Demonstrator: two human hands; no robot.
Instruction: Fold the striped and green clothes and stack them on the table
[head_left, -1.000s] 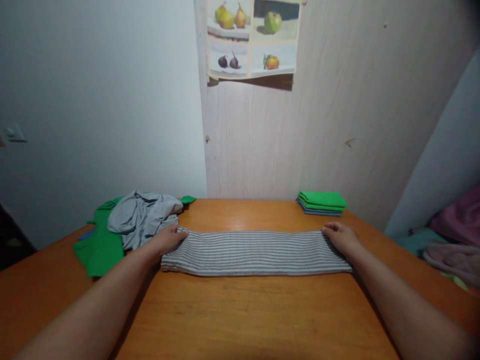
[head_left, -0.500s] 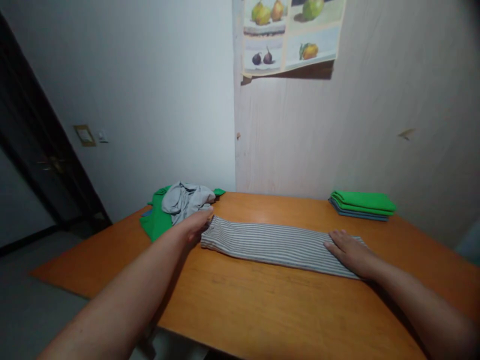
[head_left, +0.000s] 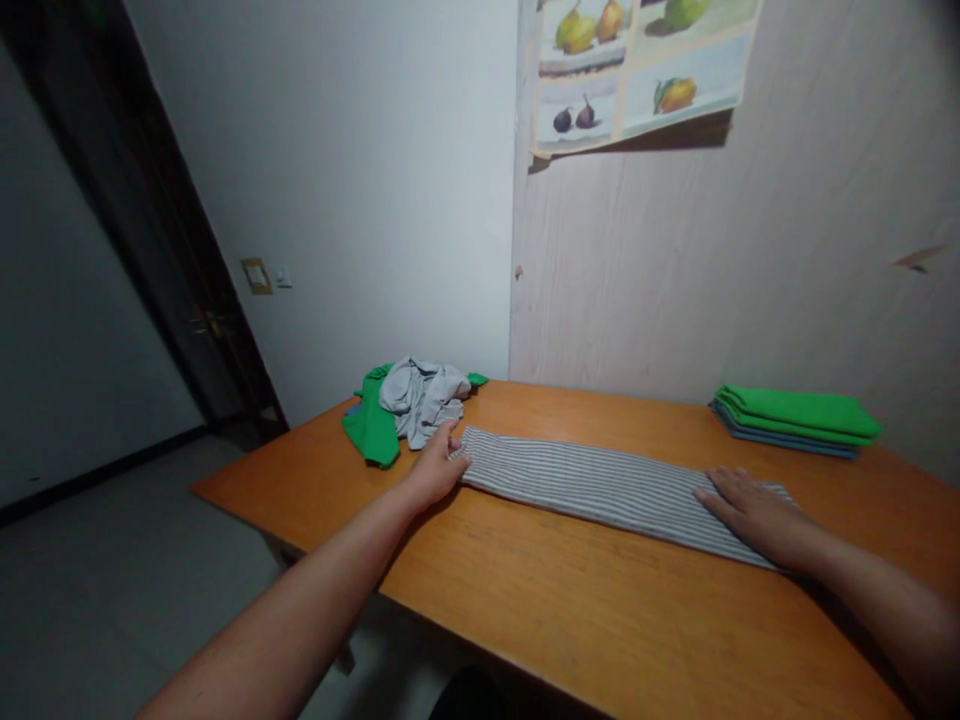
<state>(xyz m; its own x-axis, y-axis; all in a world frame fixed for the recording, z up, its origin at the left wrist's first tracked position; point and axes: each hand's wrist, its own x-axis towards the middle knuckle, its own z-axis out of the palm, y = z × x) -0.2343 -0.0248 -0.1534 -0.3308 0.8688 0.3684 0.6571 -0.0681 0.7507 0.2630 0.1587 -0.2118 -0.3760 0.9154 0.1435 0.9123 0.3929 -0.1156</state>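
Observation:
A grey-and-white striped cloth (head_left: 592,485), folded into a long narrow strip, lies across the orange wooden table (head_left: 570,610). My left hand (head_left: 437,468) grips its left end, thumb on top and fingers curled at the edge. My right hand (head_left: 754,508) lies flat on the right end, fingers stretched out and pressing down. A crumpled grey garment (head_left: 421,396) sits on green cloth (head_left: 370,428) just behind my left hand.
A neat stack of folded green and blue cloths (head_left: 795,419) rests at the table's back right by the wooden wall panel. A fruit poster (head_left: 637,70) hangs above. A dark door (head_left: 187,270) and open floor are to the left.
The view has swung left, showing the door and floor. My right hand went from gripping the cloth's end to lying flat on it. My left hand stays at the left end.

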